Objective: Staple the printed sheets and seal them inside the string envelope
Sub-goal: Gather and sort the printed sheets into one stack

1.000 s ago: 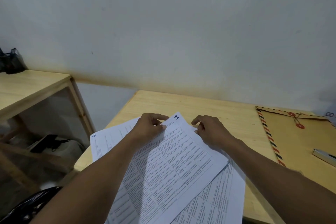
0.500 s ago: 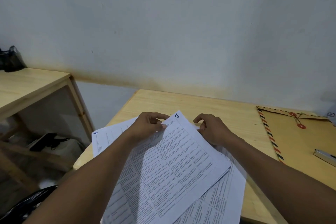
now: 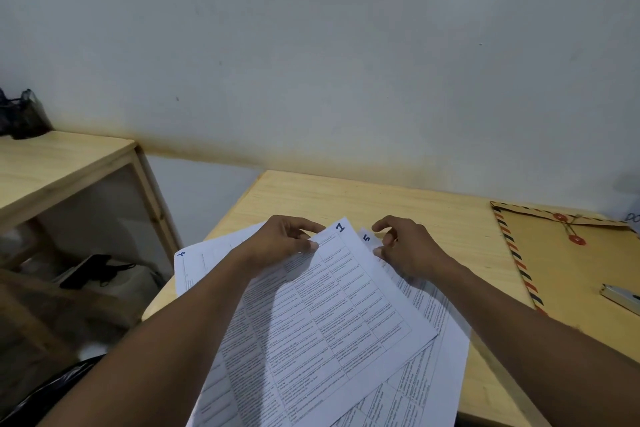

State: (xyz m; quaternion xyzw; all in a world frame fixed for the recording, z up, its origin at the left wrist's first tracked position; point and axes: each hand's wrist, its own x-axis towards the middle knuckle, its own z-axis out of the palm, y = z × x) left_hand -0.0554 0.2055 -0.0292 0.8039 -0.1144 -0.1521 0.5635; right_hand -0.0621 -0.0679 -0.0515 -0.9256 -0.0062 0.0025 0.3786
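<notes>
Several printed sheets (image 3: 332,319) with tables of text lie fanned on the wooden table (image 3: 346,198). My left hand (image 3: 284,243) pinches the top edge of the upper sheet, marked "1". My right hand (image 3: 405,250) pinches the corner of a lower sheet marked "5", just right of it. Another sheet pokes out to the left. The brown string envelope (image 3: 568,270), with red-and-black striped edges and red buttons, lies flat at the right. A metal stapler (image 3: 621,298) rests on it at the frame's right edge, only partly seen.
A white wall stands close behind the table. A second wooden desk (image 3: 59,163) is at the left, with a gap between the two. A dark bag (image 3: 20,114) sits on it. Dark items lie on a shelf below.
My right hand has pulled the lower sheet's corner out to the right, so its "5" mark shows. My left hand keeps its grip on sheet "1".
</notes>
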